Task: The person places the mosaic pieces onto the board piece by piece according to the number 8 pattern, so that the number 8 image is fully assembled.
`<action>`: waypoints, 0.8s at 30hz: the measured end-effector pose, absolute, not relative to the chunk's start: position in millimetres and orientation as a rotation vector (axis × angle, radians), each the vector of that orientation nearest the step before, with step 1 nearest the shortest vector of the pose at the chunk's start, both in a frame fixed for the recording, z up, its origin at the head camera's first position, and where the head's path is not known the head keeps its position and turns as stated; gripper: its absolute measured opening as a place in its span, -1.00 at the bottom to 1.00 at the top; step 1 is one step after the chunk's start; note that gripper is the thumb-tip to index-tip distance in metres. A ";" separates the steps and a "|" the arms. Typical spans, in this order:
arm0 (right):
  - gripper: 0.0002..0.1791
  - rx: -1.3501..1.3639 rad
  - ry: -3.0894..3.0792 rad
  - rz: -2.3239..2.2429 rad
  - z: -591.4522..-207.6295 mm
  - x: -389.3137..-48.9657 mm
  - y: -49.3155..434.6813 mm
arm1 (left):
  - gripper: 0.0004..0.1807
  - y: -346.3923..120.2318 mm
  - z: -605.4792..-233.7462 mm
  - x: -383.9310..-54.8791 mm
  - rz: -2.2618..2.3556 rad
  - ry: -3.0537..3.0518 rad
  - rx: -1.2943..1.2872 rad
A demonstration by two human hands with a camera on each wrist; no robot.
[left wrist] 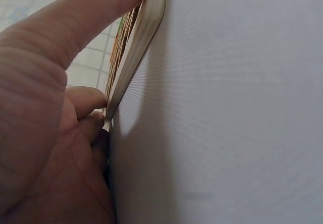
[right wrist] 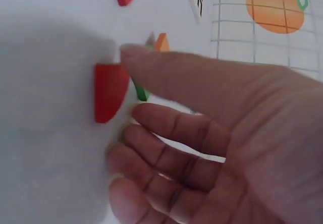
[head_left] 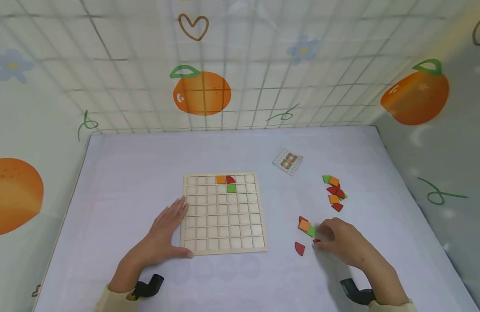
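Observation:
My left hand [head_left: 165,234] rests against the left side of a pale wooden grid board [head_left: 224,252], fingers along that edge and thumb at the near corner. In the left wrist view, the thumb and fingertips touch the board's rim [left wrist: 139,47]. The board bears an orange square tile [head_left: 221,179], a red quarter-round tile [head_left: 230,179] and a green square tile [head_left: 231,188] in its upper rows. My right hand [head_left: 339,240] is low over the table, its thumb and fingers apart around a red quarter-round tile [right wrist: 108,93]. That tile lies beside the thumb tip.
By the right hand lie another red quarter-round tile [head_left: 299,248] and a small cluster with an orange tile [head_left: 304,225] and a green tile [head_left: 311,232]. Farther back is a pile of tiles [head_left: 334,199]. A patterned card [head_left: 288,161] lies behind the board. Printed curtains surround the table.

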State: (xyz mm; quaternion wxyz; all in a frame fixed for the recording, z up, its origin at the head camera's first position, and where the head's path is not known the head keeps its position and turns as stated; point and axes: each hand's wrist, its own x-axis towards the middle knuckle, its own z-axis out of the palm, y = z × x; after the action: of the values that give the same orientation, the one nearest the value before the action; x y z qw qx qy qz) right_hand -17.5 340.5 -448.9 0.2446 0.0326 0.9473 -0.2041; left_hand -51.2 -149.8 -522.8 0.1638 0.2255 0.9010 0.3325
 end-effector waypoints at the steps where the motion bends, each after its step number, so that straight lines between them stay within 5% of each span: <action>1: -0.49 0.087 2.580 -0.554 -450.3 -15.7 340.6 | 0.49 -150.1 -522.5 -51.1 0.950 2.568 0.646; 7: -0.68 0.111 2.556 -0.587 -454.8 -7.0 337.5 | 0.48 -150.5 -524.5 -51.0 0.955 2.558 0.650; 24: -0.71 0.133 2.613 -0.499 -451.1 1.6 328.1 | 0.49 -149.9 -521.3 -52.1 0.938 2.562 0.625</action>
State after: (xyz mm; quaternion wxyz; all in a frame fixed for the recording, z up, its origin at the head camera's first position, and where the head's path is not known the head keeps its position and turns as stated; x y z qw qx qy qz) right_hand 1.6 328.1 -451.1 0.2367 0.0486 0.9532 -0.1820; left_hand -52.1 -149.9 -521.3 0.1703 0.2201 0.9019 0.3302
